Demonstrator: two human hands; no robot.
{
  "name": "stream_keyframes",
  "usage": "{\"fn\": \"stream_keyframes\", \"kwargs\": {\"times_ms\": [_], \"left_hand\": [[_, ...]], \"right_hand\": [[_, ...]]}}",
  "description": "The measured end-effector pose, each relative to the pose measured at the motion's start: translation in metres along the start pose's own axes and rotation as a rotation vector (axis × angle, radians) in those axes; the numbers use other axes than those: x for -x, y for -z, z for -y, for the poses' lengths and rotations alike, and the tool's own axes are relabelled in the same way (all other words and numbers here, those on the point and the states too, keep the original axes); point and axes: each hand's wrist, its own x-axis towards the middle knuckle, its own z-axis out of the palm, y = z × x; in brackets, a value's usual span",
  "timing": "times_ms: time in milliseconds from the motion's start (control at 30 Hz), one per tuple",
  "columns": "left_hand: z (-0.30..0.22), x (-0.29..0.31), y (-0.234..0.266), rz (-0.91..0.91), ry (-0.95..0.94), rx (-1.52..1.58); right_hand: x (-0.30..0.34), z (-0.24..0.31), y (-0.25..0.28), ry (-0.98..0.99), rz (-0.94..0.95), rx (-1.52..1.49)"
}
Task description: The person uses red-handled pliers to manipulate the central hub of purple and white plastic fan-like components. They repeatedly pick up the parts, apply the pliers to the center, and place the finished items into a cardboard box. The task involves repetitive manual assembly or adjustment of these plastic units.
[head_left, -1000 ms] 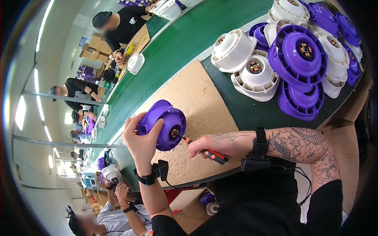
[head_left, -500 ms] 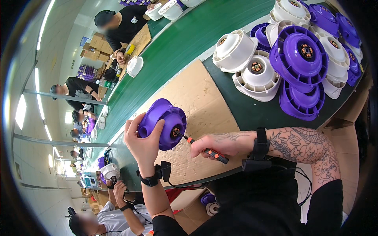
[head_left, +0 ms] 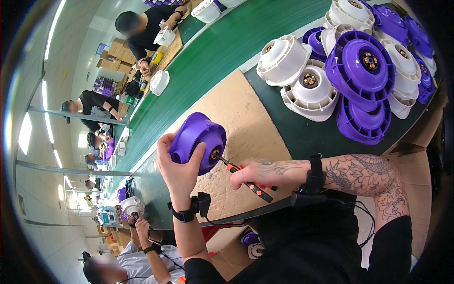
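Note:
My left hand (head_left: 179,168) grips a purple plastic motor housing (head_left: 196,135), thumb across its front and fingers round its far side. The housing is held tilted above the cardboard sheet, its round opening with copper-coloured windings (head_left: 215,154) turned toward my right hand (head_left: 262,173). That hand is wrapped round long-nose pliers (head_left: 258,192) with black and orange handles, which stand a little apart. The pliers' tip is at the opening; whether it pinches anything inside is too small to tell.
A flattened cardboard sheet (head_left: 253,111) lies under my hands. Stacked white housings (head_left: 309,97) and purple housings (head_left: 362,66) stand at the right. Beyond runs a green conveyor belt (head_left: 213,52) carrying a white housing (head_left: 160,83). Co-workers sit along the far side and at the left.
The housing has turned slightly and shifted a little right in my left hand. The pliers' handles have spread apart. Across the belt, a co-worker has picked up a white housing.

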Motion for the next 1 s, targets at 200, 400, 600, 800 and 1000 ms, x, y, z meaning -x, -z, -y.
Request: {"fn": "stream_keyframes", "kwargs": {"times_ms": [200,400,600,800,1000], "left_hand": [[0.003,0.002,0.005,-0.034,-0.022,0.066],[0.009,0.017,0.003,-0.203,-0.130,0.164],[0.020,0.009,0.004,-0.101,-0.165,0.153],[-0.003,-0.007,0.003,-0.046,-0.005,0.227],[0.014,0.010,-0.012,-0.222,0.048,0.260]], "right_hand": [[-0.006,-0.008,0.002,0.136,0.190,-0.310],[-0.016,-0.014,0.004,0.044,0.405,-0.671],[0.003,0.011,0.008,0.102,-0.007,0.082],[0.005,0.012,0.009,0.111,-0.102,0.343],[0.004,0.014,0.015,0.042,-0.017,0.234]]}}
